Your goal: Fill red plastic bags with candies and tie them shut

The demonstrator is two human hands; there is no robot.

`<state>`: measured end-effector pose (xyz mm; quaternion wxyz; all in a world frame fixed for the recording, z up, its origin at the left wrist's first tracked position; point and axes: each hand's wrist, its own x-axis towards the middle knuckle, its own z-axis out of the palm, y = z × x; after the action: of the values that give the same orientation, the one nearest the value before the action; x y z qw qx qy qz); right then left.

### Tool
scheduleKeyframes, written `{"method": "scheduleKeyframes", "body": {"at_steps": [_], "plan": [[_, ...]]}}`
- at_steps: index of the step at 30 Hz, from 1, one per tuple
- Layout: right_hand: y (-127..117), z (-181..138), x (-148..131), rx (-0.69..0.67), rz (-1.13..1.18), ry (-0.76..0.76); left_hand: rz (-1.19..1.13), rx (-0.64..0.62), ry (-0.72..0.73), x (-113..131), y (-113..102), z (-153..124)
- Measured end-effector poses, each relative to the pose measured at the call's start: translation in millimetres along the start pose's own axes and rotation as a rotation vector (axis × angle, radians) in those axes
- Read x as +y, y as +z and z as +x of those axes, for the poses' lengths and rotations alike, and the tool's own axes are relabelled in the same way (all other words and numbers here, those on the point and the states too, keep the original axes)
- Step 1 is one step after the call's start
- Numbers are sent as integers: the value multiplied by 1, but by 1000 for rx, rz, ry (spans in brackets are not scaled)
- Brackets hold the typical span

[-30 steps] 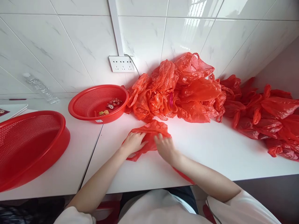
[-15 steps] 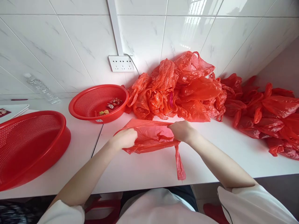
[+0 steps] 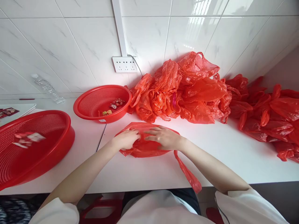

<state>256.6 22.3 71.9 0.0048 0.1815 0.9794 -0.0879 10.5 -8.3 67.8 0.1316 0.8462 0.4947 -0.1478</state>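
Observation:
A red plastic bag (image 3: 140, 150) lies flat on the white counter (image 3: 210, 155) right in front of me. My left hand (image 3: 126, 139) rests on the bag's left part with its fingers curled onto the film. My right hand (image 3: 163, 137) lies on top of the bag with fingers stretched out flat, pointing left. One bag handle (image 3: 188, 172) trails toward the counter's front edge.
A heap of crumpled red bags (image 3: 182, 90) leans on the tiled wall, and more red bags (image 3: 266, 112) lie to the right. A small red basket (image 3: 102, 102) holds a few wrapped sweets. A large red basket (image 3: 35, 143) stands at left. A clear bottle (image 3: 48, 88) and a wall socket (image 3: 125, 64) sit behind.
Half a second ago both hands held the bag stretched open between them. Now the bag lies flat and my right hand has come left, pressing on top.

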Motion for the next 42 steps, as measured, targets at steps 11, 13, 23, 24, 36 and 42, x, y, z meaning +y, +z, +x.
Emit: {"method": "scheduleKeyframes", "body": {"at_steps": [11,13,23,24,36,42], "plan": [[23,17,24,-235,391,187,-467,117,-29,-7,-27,-37],[14,17,17,-109,435,154,-547,356,13,-6,-40,-42],[-4,2,-11,-39,649,-20,172,685,-642,-94,-24,-17],[-5,0,-13,-35,667,-23,178,635,-645,-96,-21,-17],[-3,11,-16,312,1386,203,432,774,-450,-35,-29,-52],[-15,26,-29,543,1862,278,427,869,-264,16,-31,-58]]}}
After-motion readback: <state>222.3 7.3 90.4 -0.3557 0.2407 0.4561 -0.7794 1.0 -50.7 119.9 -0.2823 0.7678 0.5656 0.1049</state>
